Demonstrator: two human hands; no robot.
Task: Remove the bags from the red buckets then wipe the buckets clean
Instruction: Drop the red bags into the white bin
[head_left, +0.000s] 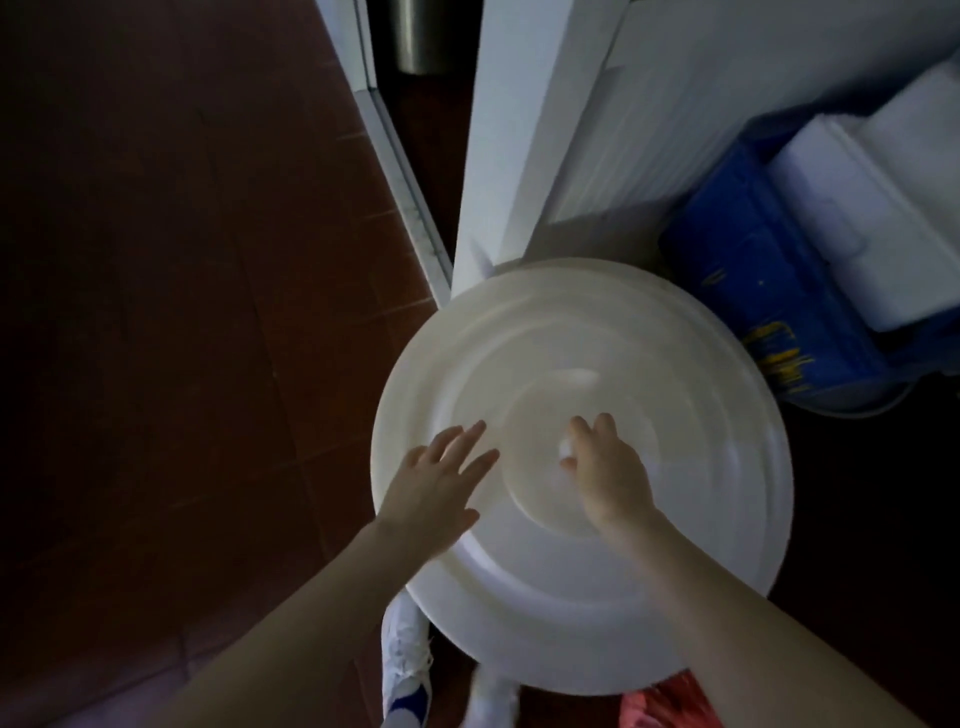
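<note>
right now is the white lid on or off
Cannot tell: the white lid hides everything beneath; left hand spread on it, right hand at its centre.

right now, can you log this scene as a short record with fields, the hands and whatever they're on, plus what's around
lid: large, round, white, motion-blurred; hides what is under it
left hand: open, fingers spread flat on the lid's left part
right hand: fingers curled round the small white knob at the lid's centre
to the right: blue tub holding white paper rolls
floor: dark red tiles
below the lid: white shoe
</note>
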